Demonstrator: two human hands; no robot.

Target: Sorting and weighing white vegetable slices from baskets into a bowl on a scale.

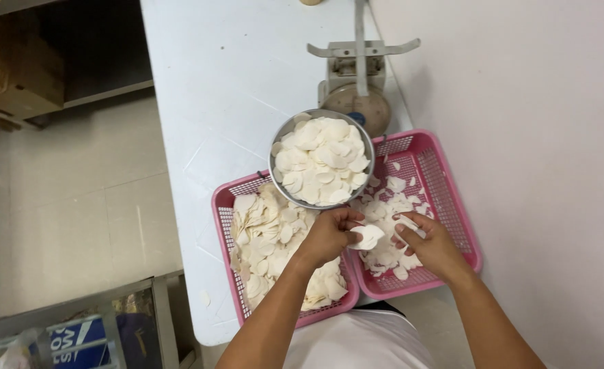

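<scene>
My left hand point(329, 232) and my right hand point(430, 244) meet over the wall between two pink baskets. Both pinch the same small stack of thin white round slices point(369, 236). The left pink basket point(224, 212) is heaped with pale slices. The right pink basket point(452, 198) holds a thinner scatter of them. A round metal bowl point(321, 158), full of white slices, rests on the far rims of both baskets.
The baskets sit on a pale blue table point(213, 89) beside a white wall. A small weighing scale point(357, 82) stands behind the bowl. A cardboard box point(15, 68) sits on a shelf at far left; a glass-topped case point(83, 328) stands at lower left.
</scene>
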